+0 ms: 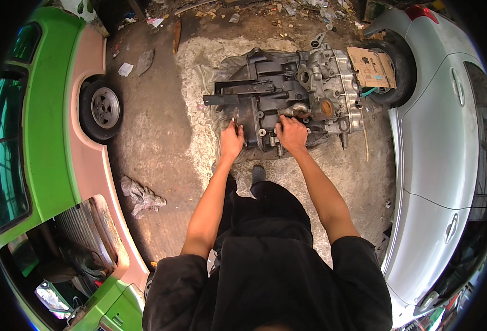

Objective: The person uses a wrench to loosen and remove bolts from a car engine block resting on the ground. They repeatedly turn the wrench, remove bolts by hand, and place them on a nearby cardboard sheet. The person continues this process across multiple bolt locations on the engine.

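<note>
A greasy car engine (276, 99) lies on a grey sheet on the ground in front of me, dark block to the left and silvery cylinder head (342, 88) to the right. My left hand (232, 140) is at the near left edge of the block, its fingers drawn together. A small pale tip shows at the fingertips; what it belongs to is unclear. Further right, my right hand (292, 134) curls over the block's near edge, beside a round metal fitting (297, 110). Whatever lies under those fingers is hidden.
A green and pink vehicle (50, 110) stands on the left, a silver car (436, 154) on the right. Cardboard (371, 67) leans on the silver car's wheel. A crumpled rag (141, 196) lies on the concrete at left; litter is strewn beyond the engine.
</note>
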The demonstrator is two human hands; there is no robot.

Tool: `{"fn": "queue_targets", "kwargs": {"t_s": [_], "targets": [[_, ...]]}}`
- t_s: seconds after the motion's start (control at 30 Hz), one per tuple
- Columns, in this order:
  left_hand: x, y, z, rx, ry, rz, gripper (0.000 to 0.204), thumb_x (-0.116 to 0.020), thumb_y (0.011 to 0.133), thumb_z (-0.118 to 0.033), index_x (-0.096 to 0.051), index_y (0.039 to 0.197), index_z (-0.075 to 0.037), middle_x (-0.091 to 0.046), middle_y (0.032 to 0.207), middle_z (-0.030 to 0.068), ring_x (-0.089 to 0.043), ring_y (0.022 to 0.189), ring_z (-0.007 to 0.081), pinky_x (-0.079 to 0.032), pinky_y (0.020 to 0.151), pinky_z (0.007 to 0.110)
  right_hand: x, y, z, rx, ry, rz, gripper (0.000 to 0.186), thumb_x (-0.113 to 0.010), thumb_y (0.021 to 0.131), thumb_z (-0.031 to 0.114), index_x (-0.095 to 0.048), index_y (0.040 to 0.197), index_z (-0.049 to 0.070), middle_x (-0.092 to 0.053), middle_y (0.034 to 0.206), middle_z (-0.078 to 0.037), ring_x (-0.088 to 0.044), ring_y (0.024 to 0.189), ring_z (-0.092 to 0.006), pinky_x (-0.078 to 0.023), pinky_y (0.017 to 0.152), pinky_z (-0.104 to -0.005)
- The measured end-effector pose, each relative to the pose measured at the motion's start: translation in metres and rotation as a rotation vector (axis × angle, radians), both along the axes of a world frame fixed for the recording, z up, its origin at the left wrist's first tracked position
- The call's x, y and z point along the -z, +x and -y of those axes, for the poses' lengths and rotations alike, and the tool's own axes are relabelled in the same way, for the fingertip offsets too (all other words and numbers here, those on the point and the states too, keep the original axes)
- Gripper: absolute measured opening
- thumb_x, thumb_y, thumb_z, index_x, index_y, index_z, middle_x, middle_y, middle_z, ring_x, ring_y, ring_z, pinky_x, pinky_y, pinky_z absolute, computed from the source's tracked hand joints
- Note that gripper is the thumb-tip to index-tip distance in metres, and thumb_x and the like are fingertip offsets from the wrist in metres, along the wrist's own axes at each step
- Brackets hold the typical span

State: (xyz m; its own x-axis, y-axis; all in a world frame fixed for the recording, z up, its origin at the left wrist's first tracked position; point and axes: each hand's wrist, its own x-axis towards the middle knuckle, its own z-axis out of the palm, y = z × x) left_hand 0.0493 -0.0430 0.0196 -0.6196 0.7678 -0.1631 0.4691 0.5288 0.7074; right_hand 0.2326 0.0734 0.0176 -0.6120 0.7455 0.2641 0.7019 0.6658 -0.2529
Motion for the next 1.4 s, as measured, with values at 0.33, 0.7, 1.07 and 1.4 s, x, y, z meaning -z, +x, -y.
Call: {"fn": "queue_targets", "kwargs": {"t_s": [0.33, 0.7, 1.07, 1.4], "targets": [[0.027, 0.036, 0.058, -0.244, 0.336, 0.473, 0.006, -0.065, 0.086, 0.002, -0.061, 0.083, 0.003, -0.067, 0.078, 0.0108, -0.066, 0.073, 0.0142, -0.052, 0.067, 0.028, -0.004, 0.001, 0.001, 0.003, -0.044, 0.009, 0.027, -0.063, 0.084, 0.025, -0.066, 0.103, 0.006, -0.070, 0.089, -0.008, -0.066, 0.084, -0.0266, -0.054, 0.074, -0.0386], [0.048, 0.063, 0.061, -0.004, 0.107, 0.546, 0.044, -0.052, 0.093, -0.005, -0.037, 0.134, -0.010, -0.052, 0.074, 0.0114, -0.048, 0.065, 0.0219, -0.043, 0.066, 0.036, -0.005, 0.000, 0.001, 0.015, -0.057, 0.009, 0.030, -0.064, 0.083, 0.024, -0.068, 0.105, 0.005, -0.071, 0.090, -0.008, -0.066, 0.084, -0.0265, -0.055, 0.073, -0.0390], [0.041, 0.077, 0.073, -0.033, 0.124, 0.858, 0.040, -0.049, 0.101, -0.013, -0.033, 0.137, -0.015, -0.050, 0.073, 0.0049, -0.042, 0.060, 0.0116, -0.039, 0.056, 0.030, -0.009, -0.001, 0.001, 0.021, -0.064, 0.025, 0.029, -0.064, 0.083, 0.024, -0.068, 0.104, 0.005, -0.071, 0.090, -0.008, -0.066, 0.084, -0.0255, -0.055, 0.073, -0.0374], [0.050, 0.091, 0.073, -0.090, 0.262, 1.075, 0.044, -0.047, 0.100, -0.004, -0.030, 0.137, -0.019, -0.050, 0.088, 0.0058, -0.045, 0.068, 0.0120, -0.041, 0.062, 0.027, -0.009, -0.001, 0.001, 0.020, -0.072, 0.023, 0.030, -0.064, 0.082, 0.024, -0.068, 0.103, 0.004, -0.070, 0.089, -0.009, -0.066, 0.083, -0.0268, -0.055, 0.073, -0.0381]]}}
